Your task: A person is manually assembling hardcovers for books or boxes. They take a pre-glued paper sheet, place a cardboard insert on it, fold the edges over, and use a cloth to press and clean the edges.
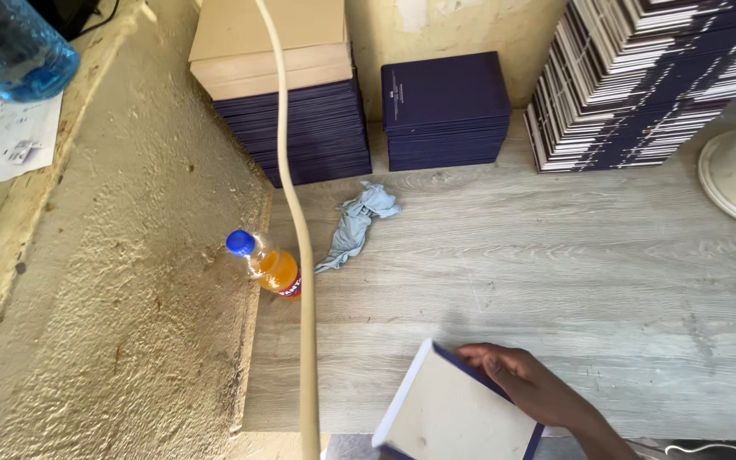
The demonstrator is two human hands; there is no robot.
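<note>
Matt board book cover [457, 417]; grained wood table [555, 273].

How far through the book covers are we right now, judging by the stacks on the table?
Done, by the look of it: two piles of dark blue covers stand against the wall, one under brown boards, and a tall stack of bound blocks sits at the right. In hand: the right hand rests on one blue-edged cover at the table's near edge. What is left cannot be counted; no left hand shows.
</note>
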